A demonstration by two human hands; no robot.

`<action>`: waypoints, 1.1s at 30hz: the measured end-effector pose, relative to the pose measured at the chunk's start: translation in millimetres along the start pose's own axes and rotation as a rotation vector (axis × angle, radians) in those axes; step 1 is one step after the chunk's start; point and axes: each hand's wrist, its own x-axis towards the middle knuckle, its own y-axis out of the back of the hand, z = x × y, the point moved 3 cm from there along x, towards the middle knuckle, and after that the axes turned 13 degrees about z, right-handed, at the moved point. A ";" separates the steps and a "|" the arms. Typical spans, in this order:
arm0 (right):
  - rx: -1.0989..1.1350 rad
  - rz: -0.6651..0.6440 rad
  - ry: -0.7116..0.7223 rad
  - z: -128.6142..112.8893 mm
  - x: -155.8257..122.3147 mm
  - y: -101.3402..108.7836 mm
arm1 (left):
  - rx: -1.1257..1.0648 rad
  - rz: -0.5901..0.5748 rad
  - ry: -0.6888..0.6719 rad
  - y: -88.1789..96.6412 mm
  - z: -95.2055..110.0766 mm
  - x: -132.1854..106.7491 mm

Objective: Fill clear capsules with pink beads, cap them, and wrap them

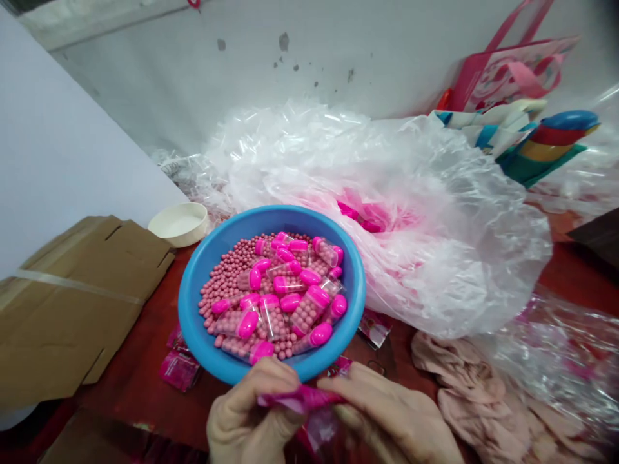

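Note:
My left hand (251, 406) and my right hand (387, 412) both pinch a small pink plastic packet (300, 399) at the bottom of the view, its lower part hanging between them. Just beyond my fingers is a blue plastic basin (189, 309), and my left hand nearly meets its near rim. In it lie many small pink beads (227, 274) and several clear capsule-shaped containers (308, 310) with bright pink caps, filled with beads. A large clear plastic bag (435, 258) with pink items inside lies behind and to the right.
The red tabletop (130, 386) holds flat pink packets (180, 367) left of the basin. A folded cardboard box (82, 303) is at left, with a white round lid (178, 224) behind it. Pale pink fabric pieces (474, 399) lie at lower right, and a pink tote bag (512, 71) stands at the back.

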 end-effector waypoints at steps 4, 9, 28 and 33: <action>-0.280 0.208 0.136 9.9 24.1 4.7 | -0.084 0.428 0.128 16.5 7.3 26.0; -0.635 -0.009 0.153 24.9 48.4 -8.0 | -0.173 0.389 0.237 2.9 6.4 41.3; -0.413 0.138 0.081 48.5 22.8 -64.8 | -0.338 0.201 0.346 -11.3 -8.5 63.7; -0.224 0.119 -0.109 41.5 39.9 -52.9 | -0.377 0.208 0.380 -11.2 -9.5 67.3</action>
